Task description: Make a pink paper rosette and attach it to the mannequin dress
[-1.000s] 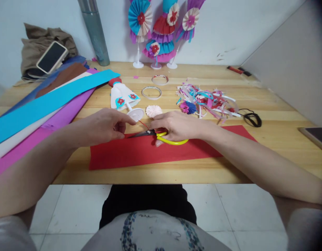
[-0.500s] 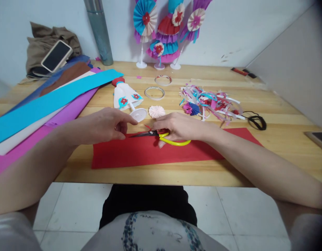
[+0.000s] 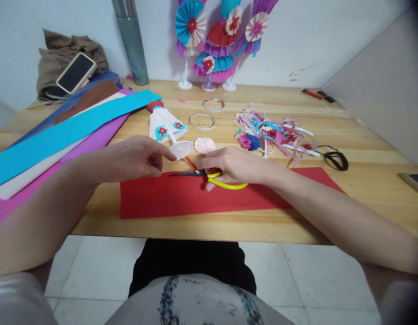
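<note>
My right hand [image 3: 229,166] is closed around a pair of scissors [image 3: 226,184] with yellow handles. Their dark blades point left along the upper edge of the red paper sheet [image 3: 181,198], which lies flat in front of me. A thin red strip [image 3: 191,162] sticks up just beyond the blades, beside the right fingertips. To the left, my left hand [image 3: 137,157] hovers by the blade tips with its index finger stretched out and thumb apart, nothing visible between them. That fingertip is beside the round white base [image 3: 180,150] of a lying white paper dress [image 3: 164,124] with red flowers.
Long paper sheets, a blue one [image 3: 76,126] on top, fill the left side. Paper scraps [image 3: 273,131] lie right of centre, near a black band [image 3: 335,160]. Two tape rolls, a pleated pale rosette [image 3: 204,145], a bottle [image 3: 132,49] and decorated dresses on stands [image 3: 218,49] are farther back.
The red strip beyond the scissors now shows longer and straighter between my hands. My left fingers have drawn back slightly from the blade tips. The whole view has shifted a little.
</note>
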### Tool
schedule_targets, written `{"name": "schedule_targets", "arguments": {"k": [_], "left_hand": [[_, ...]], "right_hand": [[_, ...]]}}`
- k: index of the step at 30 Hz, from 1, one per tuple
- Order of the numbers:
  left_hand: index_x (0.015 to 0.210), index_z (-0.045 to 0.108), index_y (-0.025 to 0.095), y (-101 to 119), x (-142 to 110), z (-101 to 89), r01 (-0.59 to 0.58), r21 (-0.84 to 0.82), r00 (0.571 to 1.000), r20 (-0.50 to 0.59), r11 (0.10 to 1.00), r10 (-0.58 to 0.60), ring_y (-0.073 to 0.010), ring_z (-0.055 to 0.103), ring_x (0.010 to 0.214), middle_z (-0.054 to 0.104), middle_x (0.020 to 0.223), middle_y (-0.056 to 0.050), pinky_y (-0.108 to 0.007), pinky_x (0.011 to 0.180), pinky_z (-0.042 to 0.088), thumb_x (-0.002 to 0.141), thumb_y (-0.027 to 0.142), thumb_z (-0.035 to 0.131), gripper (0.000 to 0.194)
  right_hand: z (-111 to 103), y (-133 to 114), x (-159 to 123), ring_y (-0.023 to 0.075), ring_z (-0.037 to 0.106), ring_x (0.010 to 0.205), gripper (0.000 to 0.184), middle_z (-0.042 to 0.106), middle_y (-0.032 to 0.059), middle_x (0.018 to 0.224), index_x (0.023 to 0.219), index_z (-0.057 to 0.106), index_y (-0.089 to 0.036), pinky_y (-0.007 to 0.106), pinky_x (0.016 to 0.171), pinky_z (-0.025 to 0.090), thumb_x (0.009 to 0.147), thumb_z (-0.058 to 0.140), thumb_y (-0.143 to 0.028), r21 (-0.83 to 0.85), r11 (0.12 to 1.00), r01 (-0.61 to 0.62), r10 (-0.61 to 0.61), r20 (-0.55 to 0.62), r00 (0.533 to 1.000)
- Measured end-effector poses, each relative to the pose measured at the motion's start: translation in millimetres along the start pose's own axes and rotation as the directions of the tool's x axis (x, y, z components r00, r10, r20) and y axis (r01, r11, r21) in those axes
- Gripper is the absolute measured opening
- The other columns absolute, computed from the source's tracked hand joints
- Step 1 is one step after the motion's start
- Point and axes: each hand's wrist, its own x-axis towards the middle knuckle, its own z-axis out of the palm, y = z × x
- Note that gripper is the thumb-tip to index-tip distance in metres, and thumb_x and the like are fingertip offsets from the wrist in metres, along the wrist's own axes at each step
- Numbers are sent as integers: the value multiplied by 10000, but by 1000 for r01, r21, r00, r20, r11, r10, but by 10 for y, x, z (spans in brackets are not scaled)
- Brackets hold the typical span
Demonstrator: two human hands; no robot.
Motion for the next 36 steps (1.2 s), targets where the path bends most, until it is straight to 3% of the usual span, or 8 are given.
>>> {"name": "schedule_targets", "arguments": {"k": [3, 7, 29, 36], "left_hand": [[1243, 722, 201, 16, -6, 1, 8, 9, 1000, -11, 1000, -8, -196, 639, 754, 709, 813, -25, -275, 683, 459, 736, 233, 566, 532], [1241, 724, 213, 41, -13, -2, 14, 26, 1000, -19, 1000, -14, -203, 637, 761, 711, 818, -28, -285, 699, 455, 739, 237, 565, 528], [1202, 723, 165, 10, -2, 10, -42, -28, 999, -31, 999, 41, -166, 610, 703, 682, 758, -6, -286, 658, 451, 782, 243, 573, 453], [1231, 713, 199, -19, -39, -30, -48, -17, 999, 5, 999, 48, -187, 646, 772, 726, 844, -25, -276, 673, 456, 786, 228, 565, 470]], "right_hand": [[-2, -7, -1, 183, 598, 759, 382, 685, 65, 863, 978, 708, -168, 264, 635, 330, 935, 638, -541, 3, 1000, 22, -22, -1, 1000], [8, -11, 11, 181, 583, 742, 427, 680, 76, 885, 973, 696, -168, 268, 626, 315, 945, 595, -582, 40, 999, 36, -36, -6, 999], [69, -7, 119, 173, 584, 687, 402, 683, 55, 806, 895, 697, -190, 262, 639, 342, 918, 636, -587, 101, 992, 74, -70, -39, 997], [72, -4, 100, 166, 605, 678, 263, 700, 46, 792, 903, 710, -186, 257, 629, 338, 925, 685, -447, 92, 994, 66, -62, -46, 997]]}}
